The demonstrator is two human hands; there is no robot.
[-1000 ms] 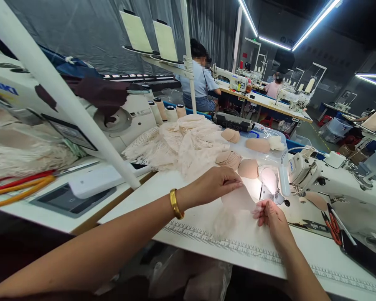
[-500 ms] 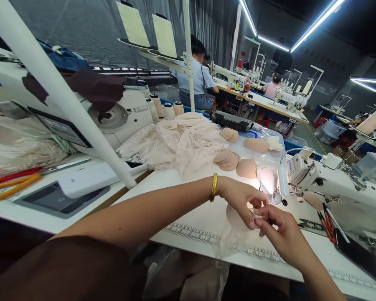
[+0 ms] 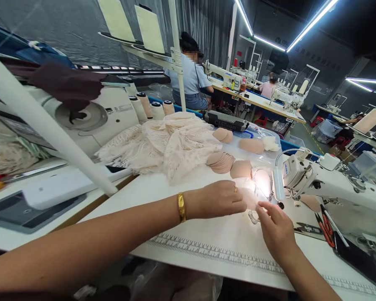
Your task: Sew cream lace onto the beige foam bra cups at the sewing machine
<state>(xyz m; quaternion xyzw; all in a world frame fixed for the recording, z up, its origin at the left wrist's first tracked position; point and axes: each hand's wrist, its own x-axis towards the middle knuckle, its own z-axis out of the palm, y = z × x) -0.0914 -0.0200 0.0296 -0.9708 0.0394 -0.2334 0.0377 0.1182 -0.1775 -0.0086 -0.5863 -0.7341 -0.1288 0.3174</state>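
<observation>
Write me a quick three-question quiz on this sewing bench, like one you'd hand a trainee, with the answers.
1. On which wrist is the bracelet?
2. True or false: the lace lies nearer the camera than the small cones.
3. What do the fingertips of the right hand pinch? A) a cone, B) pale cloth, C) the bracelet.

Key: 1. left; 2. true; 3. B

Two pale cones (image 3: 150,30) on stand (image 3: 176,60); person (image 3: 189,75) beyond; lights (image 3: 311,25) overhead.
</observation>
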